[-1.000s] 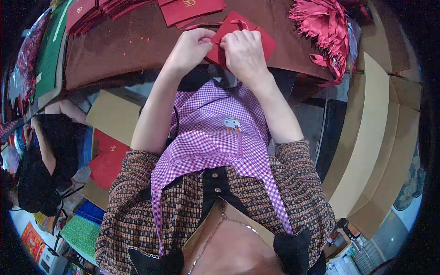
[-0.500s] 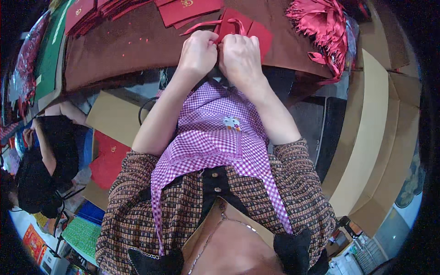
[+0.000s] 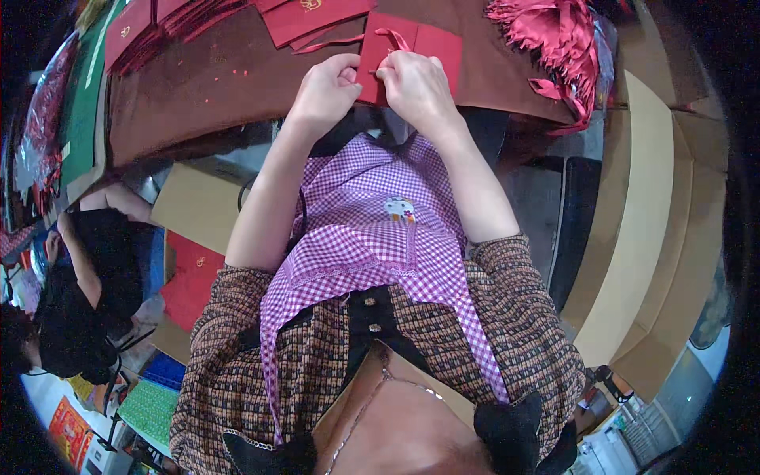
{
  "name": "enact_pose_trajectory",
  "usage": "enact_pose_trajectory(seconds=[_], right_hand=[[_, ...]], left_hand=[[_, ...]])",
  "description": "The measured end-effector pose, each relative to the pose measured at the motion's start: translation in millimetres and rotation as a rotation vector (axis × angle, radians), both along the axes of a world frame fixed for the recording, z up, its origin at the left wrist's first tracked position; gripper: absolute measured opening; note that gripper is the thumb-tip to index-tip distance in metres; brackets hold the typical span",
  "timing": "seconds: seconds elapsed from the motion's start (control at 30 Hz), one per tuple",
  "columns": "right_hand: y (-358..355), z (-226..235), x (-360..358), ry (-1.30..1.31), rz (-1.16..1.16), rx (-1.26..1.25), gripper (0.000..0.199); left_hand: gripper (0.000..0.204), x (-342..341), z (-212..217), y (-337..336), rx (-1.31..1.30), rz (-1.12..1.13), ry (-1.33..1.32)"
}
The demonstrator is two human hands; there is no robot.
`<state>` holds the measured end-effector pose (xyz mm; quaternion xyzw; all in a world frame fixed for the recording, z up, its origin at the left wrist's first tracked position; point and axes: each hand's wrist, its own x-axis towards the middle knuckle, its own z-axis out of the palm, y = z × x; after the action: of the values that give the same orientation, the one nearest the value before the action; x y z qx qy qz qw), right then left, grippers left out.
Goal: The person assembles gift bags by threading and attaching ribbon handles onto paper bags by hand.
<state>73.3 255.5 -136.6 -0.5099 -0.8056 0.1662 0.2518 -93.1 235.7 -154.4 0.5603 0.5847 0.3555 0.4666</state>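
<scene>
A flat red paper piece (image 3: 443, 47), perhaps a folder or small bag, lies at the table's near edge. My right hand (image 3: 416, 85) is over it, fingertips pinched together on a narrow red ribbon (image 3: 389, 35) that loops out above the knuckles. Just left of the red piece, my left hand (image 3: 327, 93) is closed with curled fingers; what it holds, if anything, is hidden. A loose ribbon tail (image 3: 328, 45) stretches leftward above my left hand.
Red folders (image 3: 317, 17) with gold emblems lie stacked on the brown-covered table (image 3: 198, 103). A bundle of red ribbons (image 3: 550, 39) is at the right. Cardboard boxes (image 3: 645, 214) stand on both sides. A seated person in black (image 3: 95, 269) is at the left.
My hands have moved apart, the left drawing off leftward and slightly down from the red piece. The right stays pinched near the ribbon. The red piece now appears squarer to me.
</scene>
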Motion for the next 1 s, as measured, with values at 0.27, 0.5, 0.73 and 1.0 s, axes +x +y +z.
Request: enact_pose_trajectory(seconds=[0.27,0.5,0.73,1.0], right_hand=[[-5.3,4.0,1.2,-0.075,0.063,0.015,0.011],[-9.1,5.7,4.9,-0.083,0.145,0.077,0.008],[-14.8,10.6,2.6,-0.047,0.091,0.119,0.007],[-13.3,4.0,0.9,-0.020,0.026,0.165,0.010]], left_hand=[[0.043,1.4,6.5,-1.9,-0.020,0.014,0.001],[0.041,-3.3,3.1,-0.9,-0.067,0.023,-0.219],[0.042,-7.4,7.5,3.4,-0.105,-0.025,-0.334],[0.041,-4.3,14.5,0.1,-0.117,-0.018,-0.379]])
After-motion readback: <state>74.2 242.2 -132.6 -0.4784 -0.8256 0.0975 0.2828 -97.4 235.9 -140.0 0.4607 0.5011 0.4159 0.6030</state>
